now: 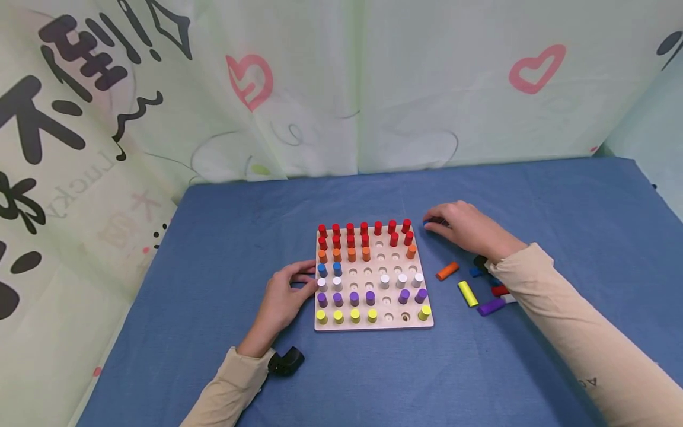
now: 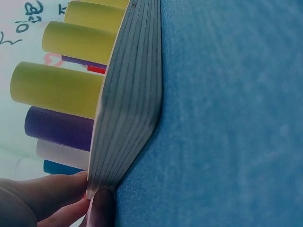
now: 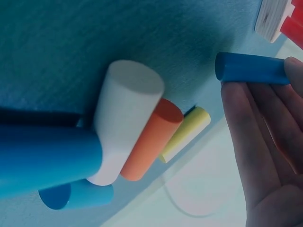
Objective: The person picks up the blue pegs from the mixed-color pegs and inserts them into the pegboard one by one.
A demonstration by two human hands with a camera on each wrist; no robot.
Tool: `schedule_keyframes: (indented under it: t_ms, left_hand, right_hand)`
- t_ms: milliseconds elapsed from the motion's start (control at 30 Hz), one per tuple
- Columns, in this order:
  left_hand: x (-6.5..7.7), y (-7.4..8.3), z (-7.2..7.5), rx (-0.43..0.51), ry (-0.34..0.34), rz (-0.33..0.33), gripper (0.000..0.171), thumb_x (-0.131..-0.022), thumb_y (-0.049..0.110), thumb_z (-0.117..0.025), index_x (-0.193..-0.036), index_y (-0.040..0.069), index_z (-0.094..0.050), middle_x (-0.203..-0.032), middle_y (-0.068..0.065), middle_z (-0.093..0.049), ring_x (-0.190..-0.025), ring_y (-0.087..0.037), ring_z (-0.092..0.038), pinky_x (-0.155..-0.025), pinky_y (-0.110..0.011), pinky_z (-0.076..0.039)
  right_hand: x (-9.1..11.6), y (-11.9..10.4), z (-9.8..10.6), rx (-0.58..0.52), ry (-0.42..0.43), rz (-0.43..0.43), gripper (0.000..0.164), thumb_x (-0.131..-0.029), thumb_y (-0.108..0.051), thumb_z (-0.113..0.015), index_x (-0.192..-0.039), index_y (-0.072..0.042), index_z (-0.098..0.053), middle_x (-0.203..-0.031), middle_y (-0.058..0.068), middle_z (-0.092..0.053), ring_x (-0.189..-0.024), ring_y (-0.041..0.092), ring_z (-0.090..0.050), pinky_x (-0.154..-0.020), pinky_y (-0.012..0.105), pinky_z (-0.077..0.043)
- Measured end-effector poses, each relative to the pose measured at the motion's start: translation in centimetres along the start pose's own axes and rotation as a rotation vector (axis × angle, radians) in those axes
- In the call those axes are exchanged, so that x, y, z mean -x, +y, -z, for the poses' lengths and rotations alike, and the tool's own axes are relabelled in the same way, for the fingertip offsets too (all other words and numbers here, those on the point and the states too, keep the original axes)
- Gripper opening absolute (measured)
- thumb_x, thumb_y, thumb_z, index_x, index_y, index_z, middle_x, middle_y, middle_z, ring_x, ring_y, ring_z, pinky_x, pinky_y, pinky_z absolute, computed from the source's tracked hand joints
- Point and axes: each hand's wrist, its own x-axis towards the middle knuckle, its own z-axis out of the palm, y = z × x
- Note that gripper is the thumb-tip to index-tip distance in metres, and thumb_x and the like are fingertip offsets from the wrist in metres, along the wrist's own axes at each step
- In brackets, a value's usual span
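Note:
A wooden pegboard [image 1: 361,279] lies on the blue cloth, with rows of red, orange, blue, white, purple and yellow pegs standing in it and bare holes among them. At its left edge my left hand [image 1: 285,296] grips the board with thumb and fingers, beside the blue and white rows. Beyond the board's far right corner, my right hand [image 1: 469,228] pinches a blue peg [image 3: 253,68] between thumb and fingers. The right wrist view shows this peg apart from the board, whose corner is at the top right.
Loose pegs lie right of the board, under and beside the right forearm: an orange peg [image 1: 447,271], a yellow peg [image 1: 468,294], a purple peg [image 1: 491,306], a red peg [image 1: 500,290] and several blue and white ones. A patterned curtain [image 1: 373,89] hangs behind the table.

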Motion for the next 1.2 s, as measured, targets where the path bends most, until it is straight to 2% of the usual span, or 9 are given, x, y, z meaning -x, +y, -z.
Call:
schedule_keyframes:
  t_ms: [1200]
  left_hand:
    - [-0.1,-0.1,0.0,0.013,-0.007,-0.006,0.043,-0.093,0.01,-0.07,-0.135,0.008,-0.063,-0.127,-0.008,-0.067,-0.103,-0.02,-0.066,-0.085,-0.036,-0.059]
  right_hand:
    - [0.4,-2.2,1.9,-0.073,0.042,0.004,0.025,-0.095,-0.014,-0.069,-0.114,0.003,-0.072,-0.102,0.016,-0.076,-0.091,0.026,-0.073,-0.083,0.045,-0.059]
